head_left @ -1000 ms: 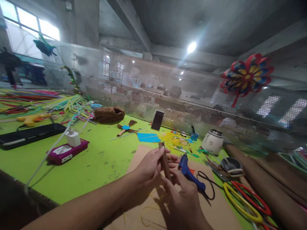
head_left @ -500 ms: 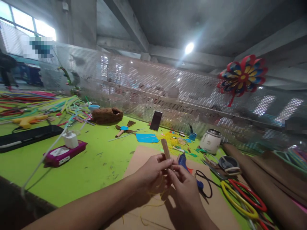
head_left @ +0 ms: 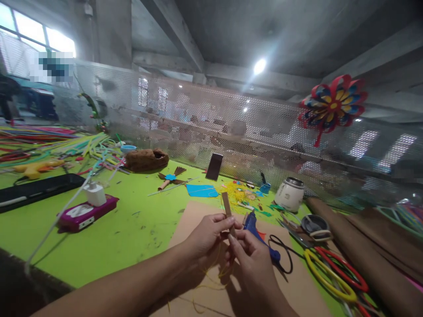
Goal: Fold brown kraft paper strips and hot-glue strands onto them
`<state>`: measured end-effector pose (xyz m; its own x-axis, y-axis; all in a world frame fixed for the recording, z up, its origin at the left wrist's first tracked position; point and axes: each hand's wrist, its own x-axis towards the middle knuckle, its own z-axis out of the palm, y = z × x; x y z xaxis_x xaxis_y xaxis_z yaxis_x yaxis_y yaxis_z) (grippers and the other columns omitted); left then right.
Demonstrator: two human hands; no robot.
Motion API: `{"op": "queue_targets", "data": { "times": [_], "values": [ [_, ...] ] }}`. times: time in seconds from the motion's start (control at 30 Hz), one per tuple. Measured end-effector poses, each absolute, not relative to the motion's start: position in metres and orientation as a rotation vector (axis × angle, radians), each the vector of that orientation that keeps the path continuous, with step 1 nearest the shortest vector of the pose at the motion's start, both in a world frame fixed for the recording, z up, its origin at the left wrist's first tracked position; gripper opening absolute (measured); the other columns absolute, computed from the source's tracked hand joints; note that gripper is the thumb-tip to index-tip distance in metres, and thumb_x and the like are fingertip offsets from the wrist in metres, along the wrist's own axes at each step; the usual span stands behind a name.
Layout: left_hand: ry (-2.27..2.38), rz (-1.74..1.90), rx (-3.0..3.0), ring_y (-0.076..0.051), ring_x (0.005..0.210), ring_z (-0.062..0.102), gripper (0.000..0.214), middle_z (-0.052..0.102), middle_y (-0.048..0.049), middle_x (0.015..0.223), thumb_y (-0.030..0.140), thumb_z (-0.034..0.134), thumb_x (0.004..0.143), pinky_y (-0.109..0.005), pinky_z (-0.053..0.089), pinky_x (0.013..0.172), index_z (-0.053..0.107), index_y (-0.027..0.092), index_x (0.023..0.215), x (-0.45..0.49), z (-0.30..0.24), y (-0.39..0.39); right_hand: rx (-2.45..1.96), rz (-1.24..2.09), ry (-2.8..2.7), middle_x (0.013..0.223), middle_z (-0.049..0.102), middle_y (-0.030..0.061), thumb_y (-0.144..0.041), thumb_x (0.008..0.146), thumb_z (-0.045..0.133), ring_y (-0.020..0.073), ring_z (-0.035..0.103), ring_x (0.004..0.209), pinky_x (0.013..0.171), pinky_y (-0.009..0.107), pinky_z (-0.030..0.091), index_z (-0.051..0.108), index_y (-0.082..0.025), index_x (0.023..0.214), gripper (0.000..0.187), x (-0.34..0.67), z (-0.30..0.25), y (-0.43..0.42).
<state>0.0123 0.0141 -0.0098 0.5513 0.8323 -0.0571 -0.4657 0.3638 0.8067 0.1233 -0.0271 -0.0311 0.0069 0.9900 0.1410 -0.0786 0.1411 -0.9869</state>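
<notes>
My left hand [head_left: 208, 235] and my right hand [head_left: 253, 259] meet over a brown cardboard sheet [head_left: 297, 281] and both pinch a thin brown strip [head_left: 226, 204] that stands nearly upright, its top end poking above my fingers. Thin yellow threads [head_left: 214, 273] hang below my hands. A blue glue gun [head_left: 256, 231] lies on the cardboard just right of my hands, with its black cord [head_left: 284, 255] looping beside it.
The green table [head_left: 132, 224] holds a purple box with a white charger [head_left: 84, 209], a black tray [head_left: 36, 187], coloured strips at far left, a phone [head_left: 214, 166], a white pot [head_left: 291, 193], red and yellow rings [head_left: 337, 273] and brown rolls [head_left: 370, 246]. A perforated screen runs behind.
The strip has gone from tilted low between my hands to nearly upright, with my fingers gripping it lower down. My right hand has shifted a little left.
</notes>
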Motion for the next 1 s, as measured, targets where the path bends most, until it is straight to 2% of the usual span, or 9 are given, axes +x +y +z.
{"op": "queue_targets", "data": {
  "times": [0.1,0.27,0.4,0.5,0.73,1.0],
  "values": [
    [0.479,0.891,0.832,-0.013,0.044,0.054,0.025,0.06,-0.0066,0.068,0.036,0.06,0.076,-0.023,0.039,0.038,0.053,0.014,0.085,0.012,-0.009,0.014,-1.063,1.132,-1.228,0.056,0.058,0.001,-0.047,0.076,0.061,0.0107,0.053,0.047,0.047,0.023,0.042,0.058,-0.012,0.084,0.035,0.123,-0.031,-0.028],
    [0.524,0.937,0.822,-0.016,0.044,0.055,0.027,0.057,-0.0045,0.059,0.04,0.058,0.077,-0.024,0.039,0.037,0.051,0.014,0.081,0.012,-0.008,0.015,-1.1,1.107,-1.254,0.055,0.057,0.0007,-0.048,0.077,0.06,0.0108,0.052,0.047,0.047,0.023,0.04,0.058,-0.012,0.085,0.037,0.122,-0.034,-0.027],
    [0.53,0.966,0.799,-0.015,0.048,0.057,0.025,0.056,-0.0035,0.058,0.037,0.061,0.076,-0.026,0.043,0.044,0.051,0.014,0.078,0.013,-0.008,0.015,-1.109,1.088,-1.271,0.054,0.058,0.0009,-0.048,0.076,0.06,0.0109,0.051,0.046,0.046,0.023,0.04,0.057,-0.012,0.081,0.037,0.121,-0.032,-0.029],
    [0.529,0.941,0.806,-0.016,0.047,0.056,0.028,0.055,-0.0034,0.058,0.041,0.061,0.075,-0.027,0.042,0.044,0.051,0.015,0.08,0.012,-0.009,0.015,-1.089,1.1,-1.278,0.053,0.057,0.0002,-0.048,0.076,0.06,0.0114,0.051,0.046,0.046,0.024,0.04,0.057,-0.012,0.081,0.037,0.121,-0.028,-0.031],
    [0.568,1.138,0.868,-0.013,0.067,0.055,0.031,0.058,-0.0067,0.083,0.042,0.065,0.073,-0.024,0.044,0.057,0.055,0.013,0.079,0.006,-0.014,0.027,-1.14,1.111,-1.278,0.053,0.056,-0.0003,-0.049,0.076,0.059,0.0113,0.05,0.045,0.046,0.023,0.039,0.056,-0.013,0.079,0.036,0.121,-0.03,-0.033],
    [0.591,1.145,0.873,-0.016,0.074,0.056,0.039,0.06,-0.0103,0.09,0.05,0.058,0.075,-0.029,0.044,0.068,0.057,0.012,0.084,0.005,-0.016,0.032,-1.182,1.025,-1.311,0.054,0.056,0.0,-0.047,0.079,0.057,0.0112,0.048,0.046,0.044,0.022,0.036,0.058,-0.013,0.08,0.034,0.121,-0.038,-0.03]
  ]
}}
